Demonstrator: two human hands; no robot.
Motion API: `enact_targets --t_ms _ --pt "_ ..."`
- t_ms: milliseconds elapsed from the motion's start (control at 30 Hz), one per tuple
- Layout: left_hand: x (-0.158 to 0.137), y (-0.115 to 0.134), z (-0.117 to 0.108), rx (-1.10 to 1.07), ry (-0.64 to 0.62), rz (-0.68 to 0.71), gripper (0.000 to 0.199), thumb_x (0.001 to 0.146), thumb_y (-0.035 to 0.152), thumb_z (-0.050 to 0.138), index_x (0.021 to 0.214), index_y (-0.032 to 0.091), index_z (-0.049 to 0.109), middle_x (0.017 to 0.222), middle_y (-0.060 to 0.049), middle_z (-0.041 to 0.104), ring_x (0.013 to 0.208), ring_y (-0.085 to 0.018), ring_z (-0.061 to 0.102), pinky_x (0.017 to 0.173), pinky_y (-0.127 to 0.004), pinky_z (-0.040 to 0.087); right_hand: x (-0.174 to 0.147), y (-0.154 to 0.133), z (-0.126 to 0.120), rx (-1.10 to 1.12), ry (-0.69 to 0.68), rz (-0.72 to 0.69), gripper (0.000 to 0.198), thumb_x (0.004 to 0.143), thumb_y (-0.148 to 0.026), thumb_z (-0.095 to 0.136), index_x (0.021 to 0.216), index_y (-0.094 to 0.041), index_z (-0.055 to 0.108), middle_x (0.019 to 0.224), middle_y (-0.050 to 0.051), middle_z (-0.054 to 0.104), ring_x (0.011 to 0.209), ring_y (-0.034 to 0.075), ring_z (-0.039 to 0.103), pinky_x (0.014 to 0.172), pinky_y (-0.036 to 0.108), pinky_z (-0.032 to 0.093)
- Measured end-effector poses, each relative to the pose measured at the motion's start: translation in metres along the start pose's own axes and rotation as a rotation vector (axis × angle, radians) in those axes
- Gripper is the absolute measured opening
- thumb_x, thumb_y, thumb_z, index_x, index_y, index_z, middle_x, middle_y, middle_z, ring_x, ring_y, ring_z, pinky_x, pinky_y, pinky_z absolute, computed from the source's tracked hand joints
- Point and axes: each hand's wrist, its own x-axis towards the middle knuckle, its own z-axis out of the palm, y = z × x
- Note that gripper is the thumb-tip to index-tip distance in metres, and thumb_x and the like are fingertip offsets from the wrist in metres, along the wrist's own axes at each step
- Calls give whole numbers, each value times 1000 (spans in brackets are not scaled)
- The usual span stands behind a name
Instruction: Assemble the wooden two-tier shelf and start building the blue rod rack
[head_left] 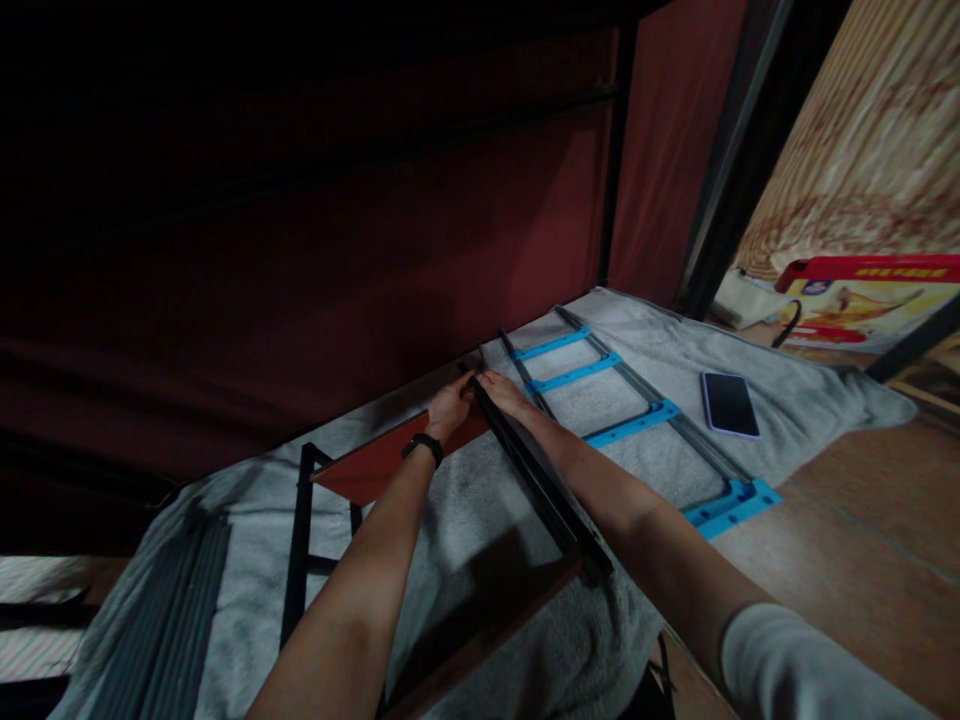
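My left hand, with a dark band on its wrist, is closed at the far end of a black metal frame. My right hand is on the other side of that same end, its fingers curled in against it. What lies between the fingertips is too small to make out. A reddish-brown board runs from this frame to a second black frame at the left. Nearer to me, another brown board meets the near end of the black frame, mostly in shadow.
A grey cloth lies under everything. Blue-and-grey ladder-like racks lie to the right, beside a phone. Several dark tubes lie at the left. A dark red fabric wall stands close behind; a printed box is far right.
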Motion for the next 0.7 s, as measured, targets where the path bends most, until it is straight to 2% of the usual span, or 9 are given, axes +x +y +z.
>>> enact_targets --t_ms 100,233,500,700 --pt "0 0 0 -4 0 -6 56 98 29 54 153 33 48 139 -6 67 127 -24 63 105 -34 49 -5 3 -2 20 27 12 21 102 -30 42 91 -23 58 88 2 65 93 18 62 88 28 46" --pt "-1 0 0 -29 3 3 57 98 28 54 154 32 47 141 -5 66 130 -24 62 105 -33 49 -9 5 -2 69 46 -14 16 100 -24 42 92 -23 56 86 -2 63 89 16 61 82 26 46" --pt "-2 3 -3 3 -4 -9 55 98 28 53 153 30 49 139 -8 67 127 -27 64 104 -37 50 -3 1 1 34 21 -4 23 102 -26 42 82 -23 54 94 3 63 100 17 59 95 27 43" --pt "-4 4 -4 -6 -6 -5 55 99 29 53 153 30 48 140 -7 67 129 -26 63 104 -35 50 -11 1 -3 68 48 23 19 101 -29 42 90 -23 57 88 1 63 91 17 60 87 28 46"
